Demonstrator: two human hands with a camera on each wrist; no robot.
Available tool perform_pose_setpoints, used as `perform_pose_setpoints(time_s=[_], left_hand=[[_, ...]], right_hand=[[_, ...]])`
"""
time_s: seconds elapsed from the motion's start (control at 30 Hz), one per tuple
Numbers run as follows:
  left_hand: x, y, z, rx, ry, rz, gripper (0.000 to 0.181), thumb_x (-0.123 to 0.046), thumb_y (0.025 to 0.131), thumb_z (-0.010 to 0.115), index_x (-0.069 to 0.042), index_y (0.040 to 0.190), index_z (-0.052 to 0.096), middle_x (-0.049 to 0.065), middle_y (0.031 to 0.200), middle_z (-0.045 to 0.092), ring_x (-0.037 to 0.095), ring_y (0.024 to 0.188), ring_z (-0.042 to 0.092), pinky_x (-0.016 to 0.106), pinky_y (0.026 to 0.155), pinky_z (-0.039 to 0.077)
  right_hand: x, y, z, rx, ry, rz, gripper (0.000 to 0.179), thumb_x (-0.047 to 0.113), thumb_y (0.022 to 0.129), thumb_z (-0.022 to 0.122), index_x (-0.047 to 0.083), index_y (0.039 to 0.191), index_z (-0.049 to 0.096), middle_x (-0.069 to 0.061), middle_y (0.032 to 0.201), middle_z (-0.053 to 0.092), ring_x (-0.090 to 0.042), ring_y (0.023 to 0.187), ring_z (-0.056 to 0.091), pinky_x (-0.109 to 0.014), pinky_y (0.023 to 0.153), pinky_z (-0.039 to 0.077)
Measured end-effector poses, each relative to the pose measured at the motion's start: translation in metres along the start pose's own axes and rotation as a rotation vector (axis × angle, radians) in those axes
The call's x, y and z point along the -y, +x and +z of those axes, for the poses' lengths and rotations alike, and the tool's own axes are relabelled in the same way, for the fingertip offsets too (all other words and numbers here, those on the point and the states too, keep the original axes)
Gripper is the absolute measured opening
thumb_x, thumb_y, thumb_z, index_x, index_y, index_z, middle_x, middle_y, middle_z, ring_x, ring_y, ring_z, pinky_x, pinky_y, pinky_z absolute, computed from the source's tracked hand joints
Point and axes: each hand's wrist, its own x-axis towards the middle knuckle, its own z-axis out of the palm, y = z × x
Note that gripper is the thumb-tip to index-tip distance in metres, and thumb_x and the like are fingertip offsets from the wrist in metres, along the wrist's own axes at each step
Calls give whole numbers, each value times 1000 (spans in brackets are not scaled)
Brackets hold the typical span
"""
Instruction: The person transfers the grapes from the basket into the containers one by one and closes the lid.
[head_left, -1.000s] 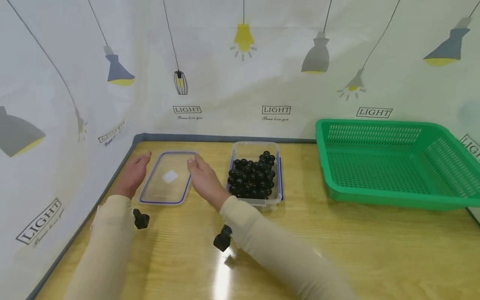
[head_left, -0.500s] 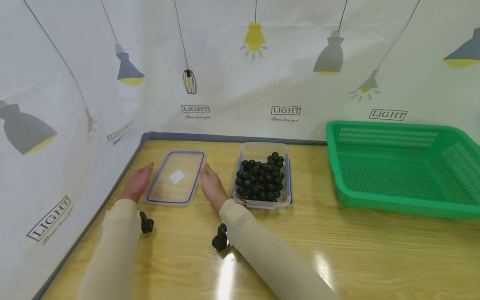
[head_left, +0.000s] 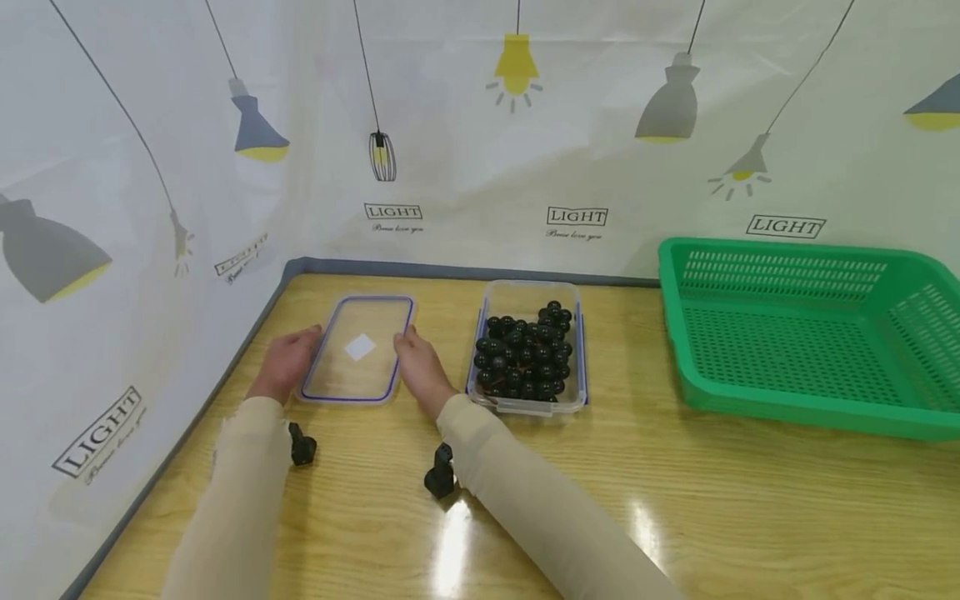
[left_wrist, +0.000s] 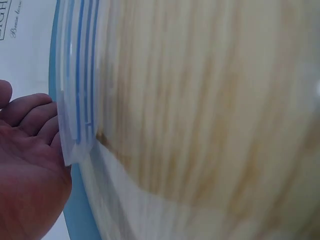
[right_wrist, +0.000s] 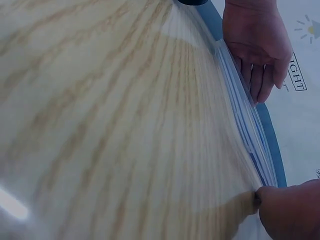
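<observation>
A clear plastic lid (head_left: 337, 371) with a blue seal lies on the table at the far left, a white square patch showing near its middle. My left hand (head_left: 285, 367) is at its left edge; in the left wrist view the palm is turned up and the fingers (left_wrist: 37, 117) reach behind the lid's rim (left_wrist: 77, 75). Along the right edge rests my right hand (head_left: 422, 367), thumb at the rim. The right wrist view shows that hand (right_wrist: 292, 210) touching the lid's near corner, its other fingers hidden.
Right of the lid stands a clear food container (head_left: 528, 408) holding a bunch of dark grapes (head_left: 521, 358). A green perforated basket (head_left: 817, 408) stands farther right. Printed wall sheeting (head_left: 465, 167) closes off the table's back and left sides.
Both hands have moved in on the lid from its two sides and now meet its edges. The lid, grapes and basket keep their places; the head view has shifted slightly.
</observation>
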Motion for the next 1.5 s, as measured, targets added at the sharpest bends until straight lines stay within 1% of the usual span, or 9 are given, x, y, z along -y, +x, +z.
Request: perform_pose_setpoints(time_s=[0.33, 0.57, 0.77, 0.87, 0.9, 0.97, 1.07, 1.13, 1.5], left_hand=[[-5, -7, 2, -71, -58, -27, 59, -42, 101, 48, 4, 138, 51, 24, 141, 48, 37, 132, 43, 45, 110, 34], [-13, -16, -3, 34, -214, -10, 57, -37, 104, 43, 3, 144, 45, 19, 145, 44, 30, 135, 41, 39, 110, 36], [-25, -27, -14, 25, -293, 22, 53, -34, 105, 43, 3, 143, 45, 17, 143, 45, 27, 131, 45, 29, 103, 43], [-31, -31, -16, 31, -294, 39, 53, -35, 105, 43, 2, 143, 45, 17, 143, 45, 26, 131, 45, 28, 101, 44], [-35, -33, -16, 42, -291, 43, 54, -36, 105, 42, 1, 144, 45, 16, 144, 44, 26, 131, 45, 29, 103, 43], [-43, -36, -15, 61, -305, 44, 55, -37, 105, 43, 0, 145, 44, 16, 146, 44, 26, 133, 44, 33, 105, 40], [-57, -42, -10, 92, -332, 56, 56, -38, 105, 43, -1, 147, 42, 16, 148, 42, 25, 135, 41, 35, 107, 39], [-67, -46, -6, 95, -349, 69, 56, -38, 105, 44, 0, 146, 43, 16, 147, 43, 25, 134, 43, 35, 106, 40], [-117, -67, 19, 103, -415, 124, 46, -25, 105, 49, 6, 138, 51, 19, 137, 54, 24, 124, 54, 28, 96, 48]], right_hand=[[2, -6, -3, -48, -26, -3, 60, 36, 106, 37, 2, 154, 24, -8, 160, 21, -23, 146, 18, -34, 118, 14], [8, -14, -7, -71, -48, -44, 58, 34, 106, 39, 0, 152, 30, -11, 159, 24, -25, 145, 23, -35, 117, 16], [24, -27, -6, -66, 8, -51, 55, 30, 105, 42, -1, 150, 33, -11, 160, 22, -25, 145, 18, -32, 117, 17], [33, -33, -9, -83, 5, -61, 48, 28, 105, 43, -7, 136, 50, -10, 159, 24, -21, 109, 60, -28, 91, 48], [37, -34, -12, -90, 1, -61, 46, 28, 105, 43, -10, 128, 55, -10, 158, 25, -18, 84, 61, -27, 75, 50], [45, -37, -19, -105, -9, -59, 45, 27, 104, 44, -10, 126, 55, -9, 158, 28, -14, 79, 57, -26, 64, 47], [58, -43, -35, -105, -18, -46, 51, 28, 104, 44, -5, 143, 44, -9, 157, 29, -17, 116, 56, -28, 90, 48], [66, -46, -46, -111, -28, -42, 54, 28, 104, 44, -1, 149, 36, -8, 157, 31, -19, 142, 28, -30, 112, 30], [89, -73, -105, -131, 37, -66, 44, 21, 105, 45, 0, 144, 47, -7, 154, 38, -22, 139, 36, -34, 109, 37]])
